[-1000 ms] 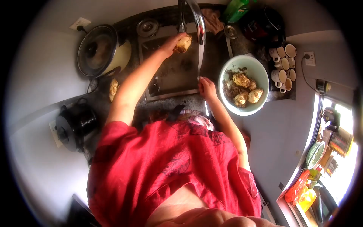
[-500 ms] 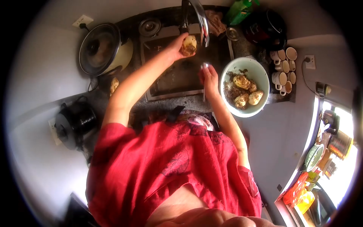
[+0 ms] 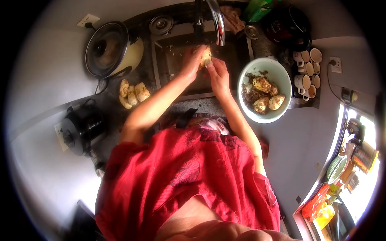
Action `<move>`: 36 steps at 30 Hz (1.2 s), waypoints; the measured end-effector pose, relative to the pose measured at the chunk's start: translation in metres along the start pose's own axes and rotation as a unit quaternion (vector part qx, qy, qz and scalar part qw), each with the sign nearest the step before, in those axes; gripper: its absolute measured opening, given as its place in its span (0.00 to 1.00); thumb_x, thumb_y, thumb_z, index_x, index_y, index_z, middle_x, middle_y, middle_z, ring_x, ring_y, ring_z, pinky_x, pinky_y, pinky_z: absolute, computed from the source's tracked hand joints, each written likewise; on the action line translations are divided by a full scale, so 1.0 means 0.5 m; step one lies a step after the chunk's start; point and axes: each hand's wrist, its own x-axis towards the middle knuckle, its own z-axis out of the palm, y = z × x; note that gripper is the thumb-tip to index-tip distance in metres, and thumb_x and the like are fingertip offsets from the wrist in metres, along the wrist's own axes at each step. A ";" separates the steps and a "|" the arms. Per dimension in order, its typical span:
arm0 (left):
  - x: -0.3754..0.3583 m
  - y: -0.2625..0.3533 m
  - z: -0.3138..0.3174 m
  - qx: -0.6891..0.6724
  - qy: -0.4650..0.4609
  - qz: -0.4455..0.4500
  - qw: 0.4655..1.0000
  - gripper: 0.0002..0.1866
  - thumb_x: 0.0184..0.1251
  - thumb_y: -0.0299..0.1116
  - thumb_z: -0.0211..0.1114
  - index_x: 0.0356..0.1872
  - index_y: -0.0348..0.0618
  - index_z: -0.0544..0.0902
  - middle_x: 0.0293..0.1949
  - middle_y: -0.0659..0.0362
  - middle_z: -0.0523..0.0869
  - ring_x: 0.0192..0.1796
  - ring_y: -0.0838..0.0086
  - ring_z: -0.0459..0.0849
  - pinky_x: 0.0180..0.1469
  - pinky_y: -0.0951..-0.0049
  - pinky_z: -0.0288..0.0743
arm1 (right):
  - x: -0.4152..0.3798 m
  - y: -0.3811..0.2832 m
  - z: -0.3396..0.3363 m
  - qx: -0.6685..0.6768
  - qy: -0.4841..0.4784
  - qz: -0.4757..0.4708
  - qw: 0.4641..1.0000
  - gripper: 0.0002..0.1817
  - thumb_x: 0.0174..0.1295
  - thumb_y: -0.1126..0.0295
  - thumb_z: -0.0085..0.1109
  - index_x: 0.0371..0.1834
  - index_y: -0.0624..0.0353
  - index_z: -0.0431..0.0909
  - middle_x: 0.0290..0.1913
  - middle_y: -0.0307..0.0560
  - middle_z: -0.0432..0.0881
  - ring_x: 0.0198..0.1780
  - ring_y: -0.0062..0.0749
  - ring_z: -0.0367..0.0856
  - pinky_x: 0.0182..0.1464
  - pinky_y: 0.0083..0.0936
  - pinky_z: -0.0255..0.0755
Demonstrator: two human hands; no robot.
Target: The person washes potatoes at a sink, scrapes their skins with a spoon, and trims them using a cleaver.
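So the lumpy tuber (image 3: 206,56) is up over the sink (image 3: 193,96), sitting against the fingers of the left hand (image 3: 192,63), on the side facing the other hand. That left hand is wrapped round it, fingers closed and a bit blurred. The right hand (image 3: 219,75) comes in from the other side with its fingers curled and its thumb right up by the tuber's lower end; I can't tell if it's gripping anything, too small to make out. The tuber itself is roughly oval, pale cream with brownish patches. The sink is a squarish metal basin with a dull, dark floor, and the curved faucet (image 3: 217,22) by its back edge is shiny chrome. The bench (image 3: 189,105) is speckled grey stone along its front edge. Near its right end there's a round, smooth, pale green bowl (image 3: 281,82) holding knobbly tubers (image 3: 261,84), cream under rough brown skin, plus a heap of dark crumbly scraps (image 3: 251,95). Past that, by the right edge, pale cups (image 3: 302,81) with dark rims stand bunched together. Left of the sink, paler elongated pieces (image 3: 142,92) lie side by side, close to a rounded cream cooker (image 3: 108,50) with a see-through lid.
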 end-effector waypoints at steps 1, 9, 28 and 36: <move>-0.001 0.001 0.004 -0.003 0.002 0.010 1.000 0.16 0.67 0.43 0.64 0.46 0.42 0.78 0.38 0.62 0.82 0.38 0.79 0.81 0.39 0.75 0.76 | 0.000 0.000 -0.001 -0.010 0.004 -0.018 1.000 0.12 0.69 0.67 0.54 0.48 0.66 0.78 0.46 0.41 0.78 0.43 0.24 0.77 0.38 0.20 0.78; -0.004 -0.012 -0.006 -0.084 -0.038 -0.067 0.994 0.17 0.69 0.48 0.60 0.45 0.45 0.79 0.38 0.63 0.83 0.40 0.79 0.82 0.41 0.75 0.78 | 0.028 0.013 -0.056 0.064 -0.015 0.127 0.990 0.10 0.69 0.67 0.53 0.36 0.64 0.77 0.32 0.37 0.79 0.33 0.19 0.76 0.33 0.19 0.76; -0.018 -0.036 -0.020 -0.183 0.052 -0.135 0.972 0.24 0.71 0.58 0.46 0.45 0.48 0.77 0.43 0.57 0.83 0.44 0.64 0.82 0.46 0.58 0.78 | 0.010 0.032 0.010 -0.161 -0.008 -0.167 0.973 0.08 0.64 0.71 0.59 0.35 0.66 0.79 0.53 0.50 0.73 0.38 0.29 0.78 0.34 0.23 0.74; -0.015 0.005 -0.025 -0.241 0.086 -0.241 0.936 0.25 0.68 0.59 0.49 0.46 0.48 0.78 0.44 0.56 0.82 0.46 0.64 0.81 0.49 0.51 0.76 | 0.035 0.008 -0.029 -0.025 -0.047 0.101 0.994 0.07 0.65 0.71 0.58 0.39 0.65 0.80 0.33 0.40 0.80 0.36 0.21 0.78 0.35 0.18 0.74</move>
